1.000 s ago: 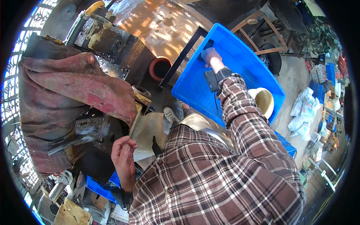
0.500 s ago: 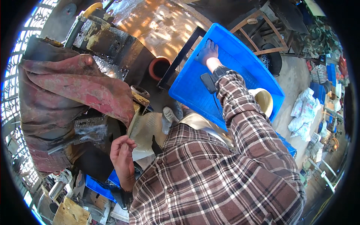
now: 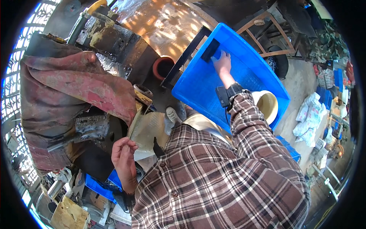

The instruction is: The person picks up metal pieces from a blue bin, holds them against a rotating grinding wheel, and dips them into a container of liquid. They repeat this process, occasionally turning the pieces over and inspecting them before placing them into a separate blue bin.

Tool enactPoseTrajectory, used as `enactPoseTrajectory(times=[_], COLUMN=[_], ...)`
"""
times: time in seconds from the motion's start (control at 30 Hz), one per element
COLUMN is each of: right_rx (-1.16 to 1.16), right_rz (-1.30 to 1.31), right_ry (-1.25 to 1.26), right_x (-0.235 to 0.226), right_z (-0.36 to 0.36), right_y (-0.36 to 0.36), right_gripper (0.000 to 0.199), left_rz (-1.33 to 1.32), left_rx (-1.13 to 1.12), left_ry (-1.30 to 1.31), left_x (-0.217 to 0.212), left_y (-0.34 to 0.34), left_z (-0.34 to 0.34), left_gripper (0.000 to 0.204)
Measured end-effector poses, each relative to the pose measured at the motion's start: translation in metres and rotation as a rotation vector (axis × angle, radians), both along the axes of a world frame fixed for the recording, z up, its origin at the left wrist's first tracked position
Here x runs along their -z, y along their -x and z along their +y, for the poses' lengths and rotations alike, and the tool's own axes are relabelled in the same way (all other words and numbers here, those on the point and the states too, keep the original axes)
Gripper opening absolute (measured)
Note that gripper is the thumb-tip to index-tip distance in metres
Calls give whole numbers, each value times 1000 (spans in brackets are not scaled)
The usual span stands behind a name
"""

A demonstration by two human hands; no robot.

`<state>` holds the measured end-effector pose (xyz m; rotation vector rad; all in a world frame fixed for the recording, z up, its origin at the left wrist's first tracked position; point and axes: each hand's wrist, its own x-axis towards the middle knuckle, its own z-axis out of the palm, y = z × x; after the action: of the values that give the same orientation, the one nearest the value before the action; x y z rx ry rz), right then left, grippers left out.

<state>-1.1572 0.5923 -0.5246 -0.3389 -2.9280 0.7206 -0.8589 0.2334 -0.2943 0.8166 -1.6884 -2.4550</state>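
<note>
Inside a large blue plastic bin point(image 3: 190, 82), my right hand point(image 3: 222, 63) is open with its fingers apart. A black rectangular piece point(image 3: 210, 50) lies against the bin's far left side, just beside those fingertips. On that wrist sits a dark strapped device point(image 3: 223, 95). A cream-coloured bucket point(image 3: 268, 108) stands in the bin's right corner, near my right sleeve. My left hand point(image 3: 124, 154) is held low at the left with its fingers curled to the thumb; whether anything is pinched there is hidden. It is nearest to the edge of a pale sheet-like panel point(image 3: 150, 128).
To the left, a worn red cloth point(image 3: 76, 78) drapes over a dirty, oily machine point(image 3: 108, 42). A reddish round pot point(image 3: 162, 68) stands between machine and bin. Beyond the bin is a wooden frame point(image 3: 267, 34). White bags point(image 3: 309, 118) lie on the floor at right.
My right hand has drawn back to the right from the bin's far left side, and the black piece there now shows. My left hand is almost unmoved.
</note>
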Motion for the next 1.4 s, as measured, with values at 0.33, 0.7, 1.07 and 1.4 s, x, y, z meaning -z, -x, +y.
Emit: enactPoseTrajectory(times=[0.33,0.7,1.07,1.4], right_rx=[39,-220,91,-1124], right_rz=[-175,53,-356,891], right_ry=[-109,-458,-334,-96], right_x=[-11,40,15,-249], right_z=[-39,-1,43,-308], right_y=[-12,-9,43,-4], right_gripper=[69,57,58,37], left_rz=[-1,-11,122,171], left_rx=[-2,-187,-118,-368], left_ry=[10,36,35,206], left_x=[0,9,38,44], left_y=[-6,-59,-88,-100], left_z=[-3,-5,-31,-98], left_gripper=[25,21,18,18])
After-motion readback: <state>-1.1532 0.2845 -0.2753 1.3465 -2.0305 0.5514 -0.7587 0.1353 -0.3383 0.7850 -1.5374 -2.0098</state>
